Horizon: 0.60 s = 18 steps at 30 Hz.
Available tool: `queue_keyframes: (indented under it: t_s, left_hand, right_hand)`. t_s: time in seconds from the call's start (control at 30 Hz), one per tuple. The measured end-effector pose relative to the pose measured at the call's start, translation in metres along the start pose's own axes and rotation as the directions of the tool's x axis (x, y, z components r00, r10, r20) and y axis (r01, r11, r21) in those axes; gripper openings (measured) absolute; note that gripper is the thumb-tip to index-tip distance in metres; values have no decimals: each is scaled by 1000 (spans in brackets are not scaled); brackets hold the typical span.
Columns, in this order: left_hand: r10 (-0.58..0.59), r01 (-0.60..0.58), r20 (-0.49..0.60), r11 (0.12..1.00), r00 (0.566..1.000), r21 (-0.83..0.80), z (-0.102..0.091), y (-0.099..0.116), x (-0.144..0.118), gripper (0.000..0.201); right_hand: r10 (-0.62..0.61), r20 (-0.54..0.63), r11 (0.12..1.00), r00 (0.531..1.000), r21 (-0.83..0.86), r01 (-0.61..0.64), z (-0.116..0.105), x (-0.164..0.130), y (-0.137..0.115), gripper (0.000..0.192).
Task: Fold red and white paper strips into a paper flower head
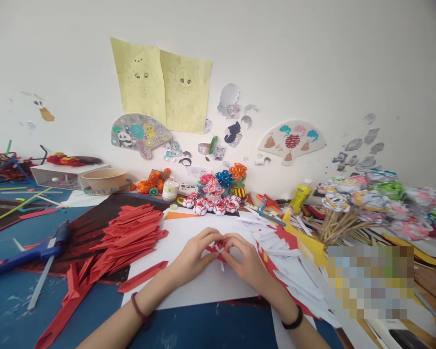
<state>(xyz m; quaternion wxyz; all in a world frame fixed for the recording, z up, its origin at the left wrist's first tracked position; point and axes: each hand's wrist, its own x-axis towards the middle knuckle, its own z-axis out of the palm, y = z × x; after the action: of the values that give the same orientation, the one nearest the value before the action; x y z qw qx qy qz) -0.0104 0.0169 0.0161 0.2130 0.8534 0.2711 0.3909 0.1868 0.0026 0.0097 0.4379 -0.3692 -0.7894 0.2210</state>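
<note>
Between my two hands is a small red and white folded-paper ball (218,248), with a white strip end poking out below it. My left hand (198,249) grips its left side with thumb and fingers. On the other side, my right hand (241,252) pinches it the same way; the fingers cover much of it. Both hands are over a white paper sheet (189,286). A heap of folded red paper strips (134,237) lies to the left, and folded white paper strips (287,266) are spread to the right. Several finished red and white paper balls (220,207) sit behind my hands.
A blue glue gun (47,249) lies at the left. Farther back stand a beige bowl (105,178), a small jar (170,189), and a yellow bottle (301,196). Paper flowers on sticks (341,213) crowd the right side. A white wall (276,58) rises behind the table.
</note>
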Motion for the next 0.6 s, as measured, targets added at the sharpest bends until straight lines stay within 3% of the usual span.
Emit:
queue_keyframes:
  t_s: [0.13, 0.3, 0.47, 0.6]
  left_hand:
    - [11, -8, -68, 999, 998, 40, -2, 7, 1, 27]
    - [68, -43, -59, 934, 996, 354, 1, 18, -3, 21]
    - [148, -120, 3, 789, 989, 602, 10, 18, -6, 10]
    - [170, -154, 34, 767, 985, 623, 10, 18, -6, 13]
  right_hand:
    - [102, -75, 993, 992, 74, -96, -3, 2, 2, 13]
    - [235, -172, 954, 957, 229, -193, -5, 4, 5, 19]
    - [328, -152, 891, 932, 378, -252, -2, 2, 8, 24]
    - [388, -107, 825, 915, 484, -293, -2, 1, 6, 26]
